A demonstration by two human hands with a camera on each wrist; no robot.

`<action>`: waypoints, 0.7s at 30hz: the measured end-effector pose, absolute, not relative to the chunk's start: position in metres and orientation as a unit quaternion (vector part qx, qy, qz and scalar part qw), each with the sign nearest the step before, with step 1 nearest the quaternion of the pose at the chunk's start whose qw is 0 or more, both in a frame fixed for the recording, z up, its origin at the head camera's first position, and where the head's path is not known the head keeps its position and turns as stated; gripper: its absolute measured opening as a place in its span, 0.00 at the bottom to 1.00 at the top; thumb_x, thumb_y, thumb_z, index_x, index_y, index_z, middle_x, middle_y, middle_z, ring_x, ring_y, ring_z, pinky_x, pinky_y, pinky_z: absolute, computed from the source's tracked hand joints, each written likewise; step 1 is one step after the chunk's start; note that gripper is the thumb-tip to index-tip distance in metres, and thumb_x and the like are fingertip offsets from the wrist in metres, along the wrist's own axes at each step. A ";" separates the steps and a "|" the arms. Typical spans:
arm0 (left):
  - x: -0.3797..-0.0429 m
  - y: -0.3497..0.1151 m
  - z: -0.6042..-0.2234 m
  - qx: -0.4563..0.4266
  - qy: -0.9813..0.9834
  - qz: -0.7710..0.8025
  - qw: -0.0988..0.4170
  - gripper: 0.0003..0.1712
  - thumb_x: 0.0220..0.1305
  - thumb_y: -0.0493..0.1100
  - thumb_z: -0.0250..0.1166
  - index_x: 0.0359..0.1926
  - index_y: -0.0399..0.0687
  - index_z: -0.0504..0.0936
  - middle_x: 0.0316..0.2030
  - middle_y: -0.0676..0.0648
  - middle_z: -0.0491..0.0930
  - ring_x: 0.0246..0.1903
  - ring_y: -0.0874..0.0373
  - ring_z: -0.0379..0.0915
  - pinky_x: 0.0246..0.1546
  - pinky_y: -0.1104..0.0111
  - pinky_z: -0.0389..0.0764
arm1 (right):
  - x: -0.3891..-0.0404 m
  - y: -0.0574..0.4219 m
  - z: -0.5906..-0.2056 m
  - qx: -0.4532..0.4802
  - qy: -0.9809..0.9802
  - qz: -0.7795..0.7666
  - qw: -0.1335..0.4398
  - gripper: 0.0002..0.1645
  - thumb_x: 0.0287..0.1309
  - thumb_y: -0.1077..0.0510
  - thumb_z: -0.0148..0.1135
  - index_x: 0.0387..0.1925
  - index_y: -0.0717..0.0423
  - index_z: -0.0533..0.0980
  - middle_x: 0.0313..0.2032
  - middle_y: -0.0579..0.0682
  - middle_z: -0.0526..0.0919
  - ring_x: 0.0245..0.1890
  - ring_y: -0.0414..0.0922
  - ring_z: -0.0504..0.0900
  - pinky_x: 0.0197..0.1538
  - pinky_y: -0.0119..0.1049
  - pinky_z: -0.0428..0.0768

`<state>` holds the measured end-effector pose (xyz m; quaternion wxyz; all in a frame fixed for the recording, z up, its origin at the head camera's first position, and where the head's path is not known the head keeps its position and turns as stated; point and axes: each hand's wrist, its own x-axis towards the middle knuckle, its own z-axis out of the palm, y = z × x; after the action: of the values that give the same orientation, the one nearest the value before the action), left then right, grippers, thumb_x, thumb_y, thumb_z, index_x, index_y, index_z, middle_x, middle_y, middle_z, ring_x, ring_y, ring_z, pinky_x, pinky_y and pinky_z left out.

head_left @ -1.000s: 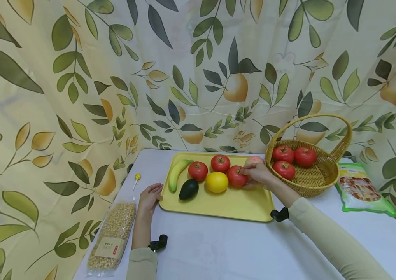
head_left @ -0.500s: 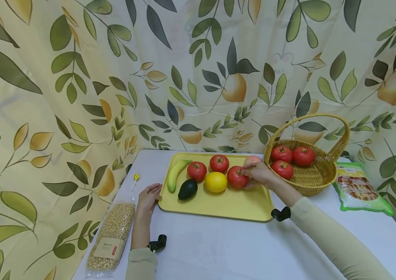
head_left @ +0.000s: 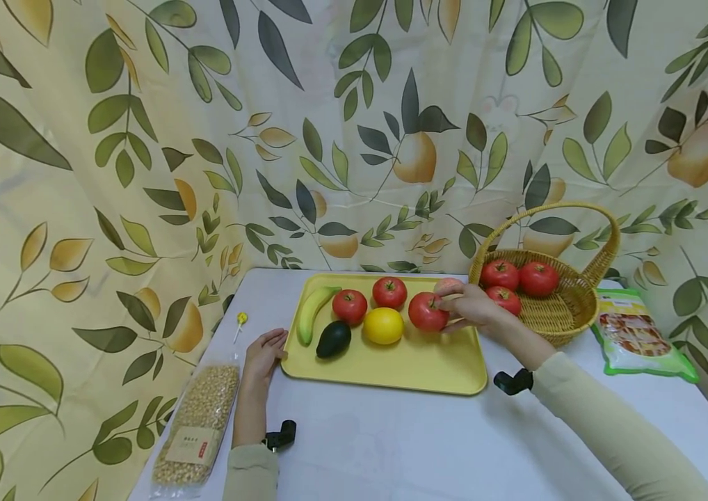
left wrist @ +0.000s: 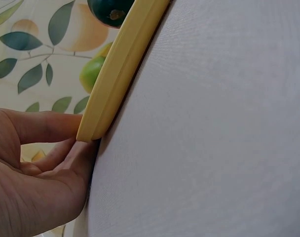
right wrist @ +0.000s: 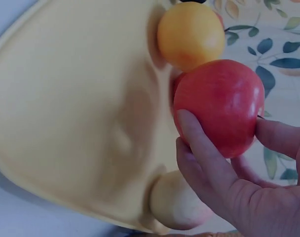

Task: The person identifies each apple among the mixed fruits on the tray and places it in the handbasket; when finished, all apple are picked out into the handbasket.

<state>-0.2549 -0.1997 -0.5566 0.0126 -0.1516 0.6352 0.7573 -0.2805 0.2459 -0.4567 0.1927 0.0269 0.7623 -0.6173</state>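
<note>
My right hand [head_left: 473, 306] holds a red tomato [head_left: 428, 312] over the right part of the yellow tray [head_left: 391, 369]. In the right wrist view, thumb and fingers wrap the tomato [right wrist: 219, 106] from both sides, and a shadow falls on the tray beside it. My left hand [head_left: 264, 355] grips the tray's left rim; the left wrist view has its fingers at the rim [left wrist: 108, 94]. On the tray lie a banana [head_left: 315, 313], an avocado [head_left: 333, 339], a yellow lemon [head_left: 383, 326], two more tomatoes [head_left: 389, 292] and a pinkish peach [head_left: 448, 284], partly hidden behind my right hand.
A wicker basket [head_left: 569, 323] with three tomatoes [head_left: 538, 279] stands right of the tray. Beyond it lies a green-edged food packet [head_left: 636, 330]. At left are a lollipop [head_left: 241, 319] and a bag of beige grains or beans [head_left: 204, 403]. A patterned curtain [head_left: 354, 139] hangs behind the table.
My right hand has raised the tomato slightly from its spot on the tray beside the lemon. The left hand stays at the tray's rim. The head view has shifted a little.
</note>
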 end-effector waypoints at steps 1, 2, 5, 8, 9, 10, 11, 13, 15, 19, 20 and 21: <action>-0.255 -0.200 -0.557 -0.150 0.635 0.757 0.013 0.40 0.52 0.12 0.51 0.70 0.22 0.66 0.68 0.24 0.69 0.71 0.37 0.67 0.71 0.58 0.71 | -0.280 0.247 -0.455 0.024 0.762 -0.617 0.192 0.28 0.72 0.63 0.61 0.68 0.69 0.67 0.59 0.64 0.75 0.44 0.51 0.87 0.54 0.62 0.84; -0.255 -0.200 -0.557 -0.149 0.634 0.758 0.013 0.40 0.52 0.12 0.51 0.70 0.22 0.66 0.68 0.24 0.69 0.71 0.37 0.67 0.71 0.58 0.71 | -0.279 0.247 -0.453 0.021 0.762 -0.618 0.192 0.28 0.72 0.63 0.61 0.68 0.69 0.67 0.58 0.64 0.76 0.44 0.51 0.87 0.55 0.62 0.84; -0.255 -0.201 -0.558 -0.151 0.631 0.761 0.014 0.41 0.52 0.11 0.51 0.71 0.22 0.66 0.68 0.24 0.69 0.71 0.36 0.66 0.71 0.58 0.71 | -0.277 0.248 -0.448 0.016 0.765 -0.615 0.192 0.27 0.72 0.63 0.60 0.67 0.68 0.67 0.57 0.63 0.76 0.44 0.51 0.88 0.54 0.62 0.84; -0.255 -0.201 -0.558 -0.154 0.627 0.763 0.015 0.41 0.52 0.11 0.52 0.71 0.22 0.66 0.68 0.24 0.69 0.72 0.35 0.66 0.72 0.59 0.71 | -0.274 0.251 -0.441 0.007 0.769 -0.609 0.195 0.28 0.73 0.62 0.60 0.69 0.69 0.66 0.59 0.66 0.76 0.45 0.52 0.88 0.53 0.60 0.86; -0.255 -0.201 -0.558 -0.155 0.627 0.764 0.016 0.41 0.52 0.11 0.52 0.71 0.22 0.65 0.68 0.24 0.68 0.72 0.35 0.65 0.72 0.59 0.71 | -0.273 0.252 -0.439 0.005 0.769 -0.608 0.196 0.29 0.73 0.62 0.60 0.69 0.69 0.66 0.59 0.66 0.76 0.46 0.52 0.87 0.52 0.59 0.86; -0.255 -0.201 -0.558 -0.155 0.626 0.764 0.016 0.41 0.52 0.11 0.52 0.71 0.22 0.66 0.68 0.24 0.68 0.72 0.36 0.65 0.72 0.59 0.71 | -0.272 0.253 -0.437 0.003 0.771 -0.606 0.196 0.29 0.73 0.62 0.60 0.69 0.69 0.66 0.60 0.66 0.76 0.46 0.52 0.87 0.52 0.59 0.86; -0.255 -0.201 -0.557 -0.154 0.626 0.765 0.016 0.41 0.52 0.11 0.52 0.71 0.22 0.65 0.68 0.24 0.68 0.72 0.36 0.65 0.72 0.59 0.71 | -0.270 0.255 -0.435 -0.001 0.772 -0.605 0.196 0.30 0.73 0.62 0.60 0.70 0.69 0.65 0.60 0.67 0.76 0.47 0.52 0.87 0.52 0.59 0.86; -0.255 -0.201 -0.557 -0.151 0.625 0.766 0.017 0.41 0.52 0.11 0.51 0.71 0.22 0.65 0.69 0.23 0.68 0.72 0.35 0.65 0.72 0.58 0.70 | -0.269 0.257 -0.431 -0.004 0.771 -0.606 0.195 0.31 0.73 0.62 0.61 0.71 0.69 0.65 0.60 0.67 0.75 0.46 0.52 0.86 0.52 0.58 0.87; -0.254 -0.200 -0.556 -0.149 0.625 0.766 0.017 0.41 0.52 0.11 0.51 0.71 0.21 0.64 0.69 0.23 0.68 0.72 0.35 0.65 0.72 0.57 0.70 | -0.267 0.260 -0.427 -0.007 0.772 -0.606 0.193 0.32 0.72 0.63 0.61 0.72 0.70 0.64 0.61 0.68 0.74 0.46 0.52 0.85 0.51 0.57 0.88; -0.253 -0.200 -0.554 -0.148 0.625 0.766 0.020 0.41 0.53 0.11 0.51 0.71 0.21 0.64 0.69 0.23 0.67 0.72 0.35 0.64 0.73 0.57 0.69 | -0.262 0.266 -0.419 -0.009 0.769 -0.610 0.193 0.34 0.73 0.63 0.60 0.74 0.71 0.62 0.64 0.71 0.71 0.47 0.53 0.86 0.50 0.56 0.89; -0.253 -0.200 -0.554 -0.148 0.625 0.766 0.019 0.41 0.53 0.11 0.51 0.71 0.21 0.64 0.69 0.23 0.67 0.72 0.35 0.64 0.73 0.57 0.69 | -0.261 0.268 -0.417 -0.011 0.769 -0.610 0.194 0.34 0.74 0.63 0.59 0.74 0.71 0.61 0.65 0.71 0.69 0.47 0.53 0.85 0.50 0.56 0.89; -0.252 -0.200 -0.554 -0.148 0.625 0.766 0.019 0.41 0.52 0.11 0.51 0.71 0.21 0.64 0.69 0.23 0.67 0.72 0.35 0.64 0.73 0.57 0.69 | -0.260 0.270 -0.415 -0.013 0.768 -0.610 0.194 0.35 0.74 0.63 0.59 0.74 0.71 0.61 0.66 0.72 0.69 0.48 0.54 0.86 0.50 0.56 0.89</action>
<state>-0.2525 -0.2004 -0.5536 0.0191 -0.1483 0.6249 0.7662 -0.2603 0.2697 -0.4151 0.1944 -0.0128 0.7681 -0.6099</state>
